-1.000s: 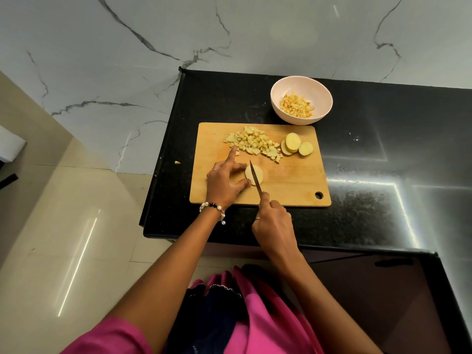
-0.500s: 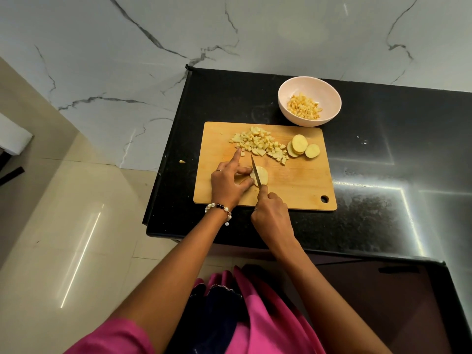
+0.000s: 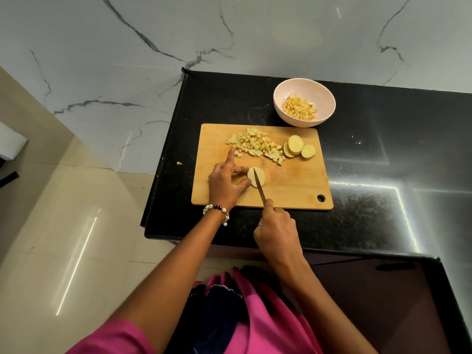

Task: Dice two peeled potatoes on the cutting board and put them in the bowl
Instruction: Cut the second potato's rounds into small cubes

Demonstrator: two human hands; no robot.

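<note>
While left hand is pinning potato slice, right hand, gripping knife, has drawn blade back toward 6 o'clock; another strip cutting free.

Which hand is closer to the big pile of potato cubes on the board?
Left. The left hand points a finger up almost to the diced pile; the right hand sits back at the board's near edge, holding the knife.

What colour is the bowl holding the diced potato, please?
Pale pink bowl, seen in the head view.
</note>
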